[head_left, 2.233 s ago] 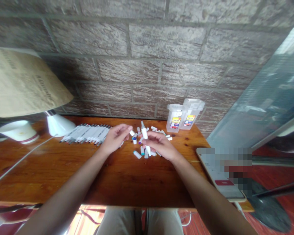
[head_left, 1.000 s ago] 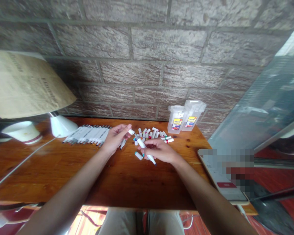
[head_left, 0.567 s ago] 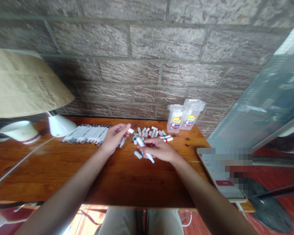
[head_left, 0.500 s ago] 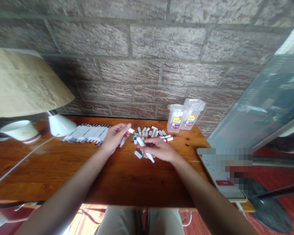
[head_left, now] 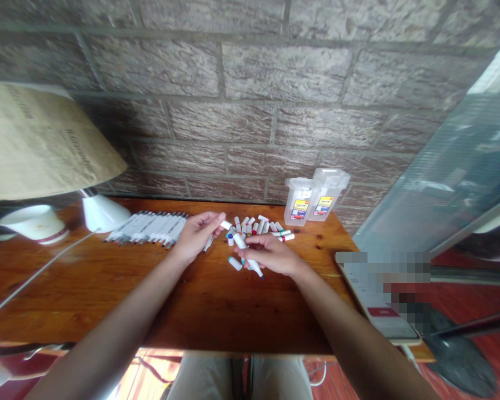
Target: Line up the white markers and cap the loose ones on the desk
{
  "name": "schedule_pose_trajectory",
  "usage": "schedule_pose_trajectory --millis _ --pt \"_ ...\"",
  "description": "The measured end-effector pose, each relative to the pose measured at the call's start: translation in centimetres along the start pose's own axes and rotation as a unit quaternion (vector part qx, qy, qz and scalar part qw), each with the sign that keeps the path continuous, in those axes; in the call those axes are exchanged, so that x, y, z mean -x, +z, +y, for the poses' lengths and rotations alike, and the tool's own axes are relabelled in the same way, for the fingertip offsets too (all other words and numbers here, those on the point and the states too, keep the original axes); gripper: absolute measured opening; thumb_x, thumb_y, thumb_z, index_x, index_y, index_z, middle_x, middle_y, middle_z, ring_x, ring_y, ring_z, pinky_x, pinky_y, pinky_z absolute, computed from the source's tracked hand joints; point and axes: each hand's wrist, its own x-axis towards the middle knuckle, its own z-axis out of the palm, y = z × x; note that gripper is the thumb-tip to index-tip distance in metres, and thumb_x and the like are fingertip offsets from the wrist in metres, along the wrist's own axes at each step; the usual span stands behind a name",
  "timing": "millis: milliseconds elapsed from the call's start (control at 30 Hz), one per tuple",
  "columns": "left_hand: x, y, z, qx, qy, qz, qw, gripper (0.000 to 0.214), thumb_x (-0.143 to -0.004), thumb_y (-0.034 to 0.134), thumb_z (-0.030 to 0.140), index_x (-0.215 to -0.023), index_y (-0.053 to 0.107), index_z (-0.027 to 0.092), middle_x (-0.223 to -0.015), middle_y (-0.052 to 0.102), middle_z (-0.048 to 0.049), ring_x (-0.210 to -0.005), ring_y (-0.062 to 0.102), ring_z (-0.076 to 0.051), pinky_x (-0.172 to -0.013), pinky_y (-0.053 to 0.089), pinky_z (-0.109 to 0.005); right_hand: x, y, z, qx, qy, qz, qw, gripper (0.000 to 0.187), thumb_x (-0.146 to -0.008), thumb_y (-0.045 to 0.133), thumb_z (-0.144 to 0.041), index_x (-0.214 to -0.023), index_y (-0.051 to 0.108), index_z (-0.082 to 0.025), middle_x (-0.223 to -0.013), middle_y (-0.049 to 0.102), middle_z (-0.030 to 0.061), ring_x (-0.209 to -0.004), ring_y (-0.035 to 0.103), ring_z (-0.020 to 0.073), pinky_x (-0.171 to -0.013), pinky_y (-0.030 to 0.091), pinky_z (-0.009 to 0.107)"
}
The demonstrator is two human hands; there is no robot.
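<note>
My right hand [head_left: 269, 254] is closed around a white marker [head_left: 239, 241], which slants with its dark lower tip toward me. Between the thumb and fingers of my left hand [head_left: 198, 236] is a white marker cap [head_left: 225, 225], close to the marker's upper end; whether they touch I cannot tell. Behind my hands lies a pile of loose caps [head_left: 255, 226] with coloured bands. One loose cap [head_left: 235, 263] with a teal band rests just left of the marker. Partly behind my left hand, a single marker [head_left: 208, 243] lies on the table.
A row of white markers [head_left: 148, 228] lies at the left, near a white lamp [head_left: 102, 213] and a paper cup [head_left: 35, 223]. Two clear plastic cases [head_left: 300, 203] stand at the back right. The brick wall [head_left: 250, 122] borders the wooden table [head_left: 216, 311].
My left hand has shifted slightly right, bringing the cap nearer the marker's upper end. My right hand holds the marker in nearly the same place.
</note>
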Motion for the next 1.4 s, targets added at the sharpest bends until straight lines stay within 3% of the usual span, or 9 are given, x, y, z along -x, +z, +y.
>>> schedule_pose_trajectory --millis 233,467,933,1400 --pt "0.0 0.2 -0.5 0.019 -0.006 0.013 1.000 0.038 -0.074 0.074 0.054 -0.069 0.067 0.017 -0.062 0.062 -0.0004 -0.054 0.051 -0.009 -0.053 0.042 -0.022 0.0 0.1 -0.2 -0.024 0.007 -0.002 1.000 0.032 -0.078 0.071 -0.045 -0.082 0.067 -0.013 -0.066 0.066 0.0001 -0.052 0.054 0.0080 -0.045 0.034 0.018" --pt "-0.4 -0.4 -0.8 0.073 -0.016 0.025 0.997 0.040 -0.076 0.074 0.052 -0.064 0.062 0.016 -0.058 0.056 0.0021 -0.052 0.049 -0.007 -0.052 0.040 -0.021 -0.4 -0.5 0.4 -0.053 0.017 0.060 0.997 0.028 -0.077 0.072 -0.043 -0.084 0.068 -0.016 -0.066 0.067 -0.0009 -0.048 0.050 0.0072 -0.043 0.032 0.019" --pt "-0.7 -0.7 -1.3 0.092 -0.013 0.013 0.996 0.049 -0.083 0.065 0.057 -0.059 0.058 0.015 -0.054 0.052 0.0008 -0.051 0.047 -0.008 -0.053 0.037 -0.021 -0.4 -0.4 0.5 -0.069 -0.007 0.031 0.997 0.037 -0.076 0.074 -0.046 -0.095 0.069 -0.015 -0.070 0.067 0.0002 -0.049 0.049 0.0070 -0.045 0.030 0.020" --pt "-0.5 -0.6 -0.9 0.120 -0.022 -0.009 0.992 0.040 -0.078 0.073 0.053 -0.066 0.064 0.015 -0.058 0.055 0.0013 -0.051 0.047 -0.008 -0.052 0.036 -0.022 -0.3 -0.2 0.2 -0.071 -0.024 0.022 0.997 0.037 -0.074 0.077 -0.043 -0.096 0.070 -0.014 -0.065 0.063 -0.0021 -0.049 0.049 0.0068 -0.045 0.030 0.020"
